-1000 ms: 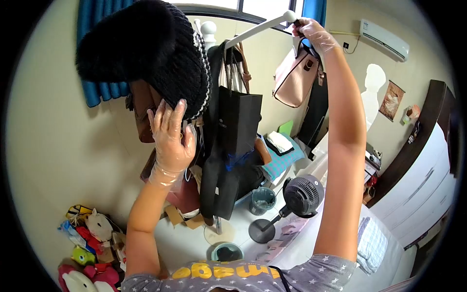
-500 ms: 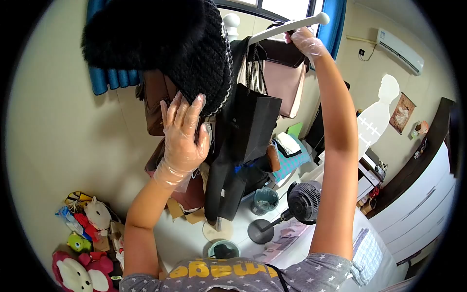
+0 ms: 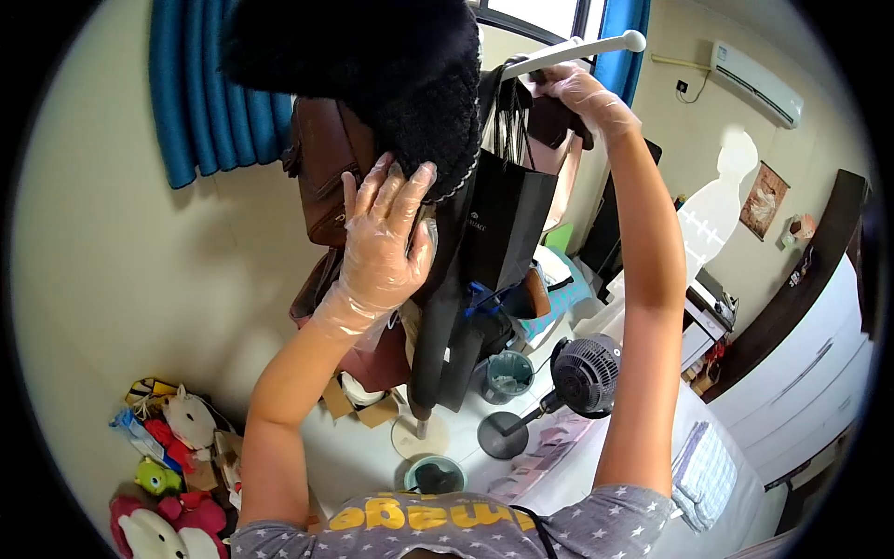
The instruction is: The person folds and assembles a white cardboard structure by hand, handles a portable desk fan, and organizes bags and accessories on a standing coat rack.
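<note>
My left hand point(image 3: 382, 242), in a clear plastic glove, lies with spread fingers against the lower edge of a black furry knit hat point(image 3: 419, 121) hanging on the rack. Under the white rack arm point(image 3: 587, 48), my gloved right hand point(image 3: 577, 93) has its fingers closed at the top of a pink and dark bag point(image 3: 564, 172), which is partly hidden behind a black paper bag point(image 3: 507, 219). A brown leather bag point(image 3: 326, 177) hangs left of the hat.
A black fan point(image 3: 585, 374), a bin point(image 3: 508, 374) and a basin point(image 3: 435, 475) stand on the floor near the rack's round base point(image 3: 419, 436). Plush toys point(image 3: 186, 419) are piled at the lower left. A bed with folded cloth point(image 3: 703, 475) is at the right.
The pink bag has moved left from the rack arm's tip to behind the black paper bag, with my right hand at its top. My left hand and the hat appear further right in view.
</note>
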The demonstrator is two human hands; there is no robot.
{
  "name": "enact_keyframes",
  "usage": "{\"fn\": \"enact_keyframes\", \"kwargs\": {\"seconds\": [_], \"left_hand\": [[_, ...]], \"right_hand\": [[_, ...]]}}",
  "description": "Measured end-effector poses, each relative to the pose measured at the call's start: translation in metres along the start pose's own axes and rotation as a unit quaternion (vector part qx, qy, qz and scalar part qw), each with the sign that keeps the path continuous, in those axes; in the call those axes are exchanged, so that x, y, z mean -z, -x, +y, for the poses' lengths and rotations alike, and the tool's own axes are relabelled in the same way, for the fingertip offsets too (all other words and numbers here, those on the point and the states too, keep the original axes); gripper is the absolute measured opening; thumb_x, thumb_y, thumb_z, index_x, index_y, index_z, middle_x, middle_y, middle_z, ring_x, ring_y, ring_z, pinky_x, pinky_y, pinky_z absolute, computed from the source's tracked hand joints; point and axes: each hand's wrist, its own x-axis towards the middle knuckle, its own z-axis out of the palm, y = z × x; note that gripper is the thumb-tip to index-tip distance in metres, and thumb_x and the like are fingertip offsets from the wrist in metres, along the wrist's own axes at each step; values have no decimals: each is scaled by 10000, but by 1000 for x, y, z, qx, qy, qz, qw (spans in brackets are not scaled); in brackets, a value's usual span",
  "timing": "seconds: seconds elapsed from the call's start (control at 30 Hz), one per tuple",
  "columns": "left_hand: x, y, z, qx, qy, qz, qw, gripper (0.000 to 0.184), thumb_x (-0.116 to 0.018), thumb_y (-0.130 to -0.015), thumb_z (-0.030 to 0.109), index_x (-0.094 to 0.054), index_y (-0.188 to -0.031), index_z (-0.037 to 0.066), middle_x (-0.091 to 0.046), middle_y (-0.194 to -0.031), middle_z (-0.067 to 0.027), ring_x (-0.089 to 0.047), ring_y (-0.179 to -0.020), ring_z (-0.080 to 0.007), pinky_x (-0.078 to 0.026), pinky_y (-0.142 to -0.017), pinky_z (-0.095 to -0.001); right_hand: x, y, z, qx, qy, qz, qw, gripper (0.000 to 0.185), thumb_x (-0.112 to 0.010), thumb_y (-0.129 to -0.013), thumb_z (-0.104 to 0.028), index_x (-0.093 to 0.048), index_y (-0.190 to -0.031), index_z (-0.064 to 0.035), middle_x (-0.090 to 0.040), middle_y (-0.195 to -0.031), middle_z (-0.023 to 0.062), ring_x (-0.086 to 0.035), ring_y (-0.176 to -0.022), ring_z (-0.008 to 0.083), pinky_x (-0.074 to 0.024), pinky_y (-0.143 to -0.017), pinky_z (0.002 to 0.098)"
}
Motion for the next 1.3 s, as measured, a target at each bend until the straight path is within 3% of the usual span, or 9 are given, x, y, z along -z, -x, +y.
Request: {"fn": "enact_keyframes", "kwargs": {"seconds": [0.13,0.23,0.37,0.47,0.6,0.73,0.87,0.93,1.3], "left_hand": [[-8,-5,1,0,1,-1,1000,629,-564,-738,32,-399,-1344,72,-490,-1249,-188,-410,-1187,-424,-229,-1044,-581],[-14,-1,-6,-12,29,18,999,647,-570,-727,44,-394,-1348,89,-453,-1259,-216,-408,-1197,-412,-226,-1028,-612],[-10,10,-14,-16,11,27,999,627,-566,-731,48,-399,-1334,93,-423,-1330,-194,-391,-1235,-388,-218,-1062,-559],[2,26,-23,16,-73,38,996,635,-541,-747,29,-372,-1357,83,-394,-1383,-175,-363,-1289,-354,-216,-1083,-526],[5,47,-40,80,-85,45,992,632,-560,-770,52,-357,-1369,61,-343,-1405,-208,-344,-1291,-382,-257,-1071,-489],[3,60,-59,96,-54,42,993,672,-589,-764,92,-323,-1380,47,-302,-1399,-263,-324,-1278,-417,-257,-1053,-519],[9,63,-63,95,-10,35,995,686,-598,-774,93,-302,-1390,30,-260,-1418,-289,-323,-1266,-459,-304,-1041,-484],[16,65,-65,95,1,36,995,676,-592,-779,81,-307,-1390,36,-259,-1421,-283,-324,-1272,-458,-315,-1041,-474],[27,77,-67,88,-28,26,995,635,-590,-825,122,-310,-1387,26,-262,-1439,-244,-326,-1295,-417,-321,-1049,-446]], "right_hand": [[-7,5,-26,-78,36,-35,996,271,-536,-809,43,-647,-1052,2,-665,-858,65,-581,-752,168,-473,-740,276],[-12,-3,-1,12,217,-5,976,244,-479,-873,-100,-627,-1043,-6,-659,-889,184,-631,-827,291,-483,-767,378],[-26,14,17,49,312,108,943,243,-436,-920,-173,-598,-1027,-26,-629,-958,215,-589,-930,383,-471,-789,422],[-33,25,5,-22,353,114,929,217,-451,-907,-162,-591,-1016,-37,-631,-1020,197,-608,-964,339,-476,-827,410],[-34,37,6,35,444,162,881,247,-444,-921,-214,-593,-977,-25,-644,-923,180,-631,-876,325,-493,-798,409],[-43,47,0,101,464,247,845,331,-509,-891,-278,-575,-1109,-37,-626,-993,161,-591,-949,330,-467,-842,428],[-46,57,-11,52,461,164,870,456,-550,-871,-416,-555,-1155,-60,-591,-1113,158,-574,-1029,317,-444,-908,420],[-50,56,-14,112,421,240,867,352,-647,-771,-238,-579,-1054,-40,-587,-990,146,-565,-975,276,-452,-867,362],[-57,77,-31,55,358,240,901,358,-649,-776,-274,-531,-1013,-33,-559,-941,196,-544,-925,373,-443,-815,434]]}}
